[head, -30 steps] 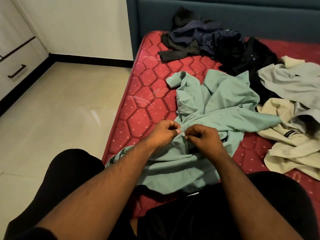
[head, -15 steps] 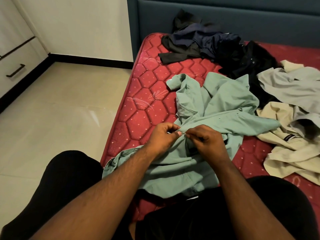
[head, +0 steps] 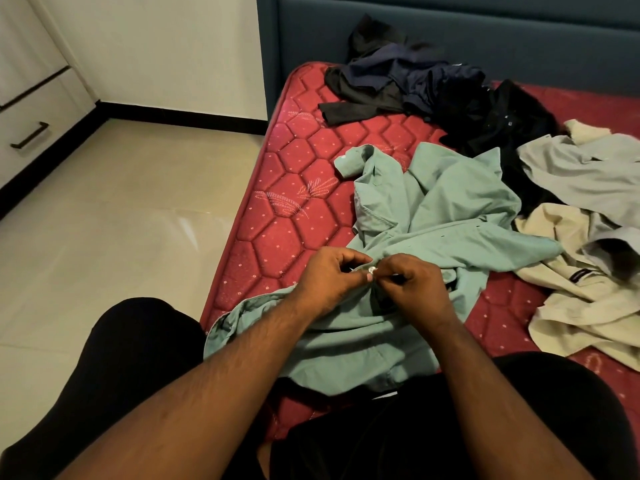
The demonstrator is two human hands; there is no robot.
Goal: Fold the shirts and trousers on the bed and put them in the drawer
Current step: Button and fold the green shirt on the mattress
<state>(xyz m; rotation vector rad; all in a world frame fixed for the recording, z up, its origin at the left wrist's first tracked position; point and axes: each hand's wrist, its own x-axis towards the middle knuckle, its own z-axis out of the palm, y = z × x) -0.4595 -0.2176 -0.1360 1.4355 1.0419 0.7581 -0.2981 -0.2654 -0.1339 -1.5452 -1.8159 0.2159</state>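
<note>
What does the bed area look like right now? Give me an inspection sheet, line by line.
Surface: red quilted mattress, bare on its left part.
Job's things: green shirt crumpled in front of the person; dark garments heaped by the headboard; grey garment and cream garment at right, all unfolded; drawer closed at far left.
Clutter: nothing seen.
Hands: left hand and right hand both pinch the green shirt's front, with a small pale button between the fingertips.
Cables: nothing seen.
Surroundings: teal headboard, pale tiled floor, white wall.
</note>
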